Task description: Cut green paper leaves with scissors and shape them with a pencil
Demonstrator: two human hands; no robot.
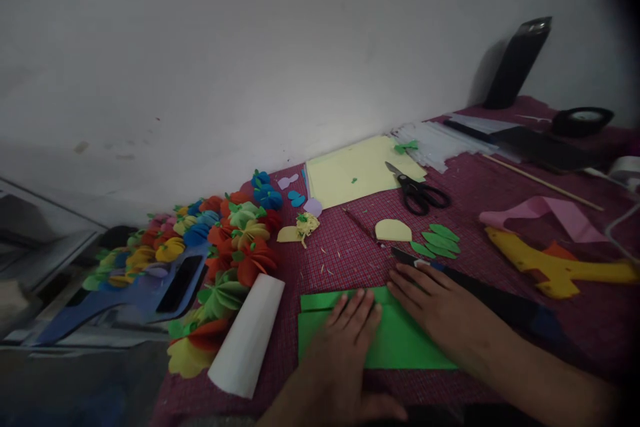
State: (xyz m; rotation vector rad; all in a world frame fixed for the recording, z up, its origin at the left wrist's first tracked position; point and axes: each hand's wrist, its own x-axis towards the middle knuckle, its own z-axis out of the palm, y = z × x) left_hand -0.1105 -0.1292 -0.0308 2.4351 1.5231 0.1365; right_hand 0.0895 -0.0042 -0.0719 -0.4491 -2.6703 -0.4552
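Probably light and easily creased, the green paper [404, 343] lay under left hand [343, 340] and right hand [436, 299], fingers [356, 308] flat, gripping nothing; edges beside them seemed best holds.

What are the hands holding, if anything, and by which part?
Nothing appears to be gripped. The left hand lies palm down over the middle of the folded green paper, and the right hand lies palm down across its right-hand part.

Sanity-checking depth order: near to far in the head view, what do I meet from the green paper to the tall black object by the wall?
Green paper → green leaf cutouts → black-handled scissors → small green scrap → tall black object.
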